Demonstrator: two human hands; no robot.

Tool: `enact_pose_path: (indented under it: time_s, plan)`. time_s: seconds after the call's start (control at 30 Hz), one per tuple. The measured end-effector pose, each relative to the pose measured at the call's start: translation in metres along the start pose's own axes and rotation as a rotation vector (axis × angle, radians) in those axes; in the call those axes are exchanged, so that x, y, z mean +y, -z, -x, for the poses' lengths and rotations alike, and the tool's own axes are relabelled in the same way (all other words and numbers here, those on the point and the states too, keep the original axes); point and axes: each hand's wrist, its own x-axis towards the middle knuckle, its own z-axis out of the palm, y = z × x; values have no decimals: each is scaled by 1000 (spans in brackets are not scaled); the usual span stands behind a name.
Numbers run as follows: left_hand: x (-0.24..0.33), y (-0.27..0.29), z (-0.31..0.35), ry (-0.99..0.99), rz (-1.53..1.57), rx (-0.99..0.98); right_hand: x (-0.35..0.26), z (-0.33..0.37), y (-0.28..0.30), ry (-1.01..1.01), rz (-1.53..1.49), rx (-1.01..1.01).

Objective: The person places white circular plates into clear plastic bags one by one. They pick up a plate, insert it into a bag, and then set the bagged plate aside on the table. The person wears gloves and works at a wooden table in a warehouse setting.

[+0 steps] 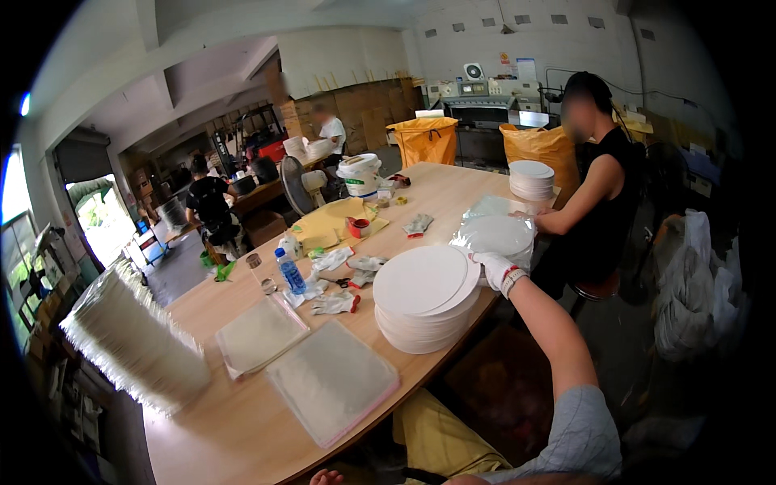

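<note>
A tall stack of white round discs point(424, 295) stands near the table's front edge, its upper discs slightly out of line. My right hand point(495, 269), in a white glove with red trim, reaches to the stack's right rim. Its fingers close on the edge of the upper discs; the fingertips are partly hidden. Just beyond it lies a round stack in clear plastic film point(495, 234). My left hand point(327, 478) is bare and barely shows at the lower edge, fingers slightly apart, with nothing visible in them. Flat clear plastic bags point(333, 380) lie in front of me.
Across the right side, a co-worker point(602, 178) sits with hands at the film, near another disc stack point(532, 179). Gloves point(333, 302), scissors point(347, 283), a blue bottle point(289, 271) and a white bucket point(359, 174) occupy the table. A plastic-wrapped pile point(137, 339) stands at left.
</note>
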Motion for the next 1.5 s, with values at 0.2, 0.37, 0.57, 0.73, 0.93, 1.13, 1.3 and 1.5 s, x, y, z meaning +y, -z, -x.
enact_pose_path:
  time_s: [0.2,0.37,0.57,0.73,0.93,1.13,1.3,1.5]
  plan:
    - [-8,9,0,-35,-12,-5,2,-14,-12,140,247,-121]
    - [22,-14,7,-172,-188,72,2,-15,-31,331,293,-39]
    - [70,-66,3,-371,-352,65,-35,57,-75,844,398,2]
    - [104,-86,-28,-466,-356,-15,-15,129,-167,857,245,-213]
    - [132,-104,-133,-653,-232,-25,89,116,-197,574,368,-530]
    - [92,-45,-185,-626,-230,41,152,91,-221,400,352,-632]
    - [63,-70,-190,-714,-136,101,187,63,-212,461,633,-652]
    - [42,-48,-219,-738,-275,227,177,73,-219,515,631,-722]
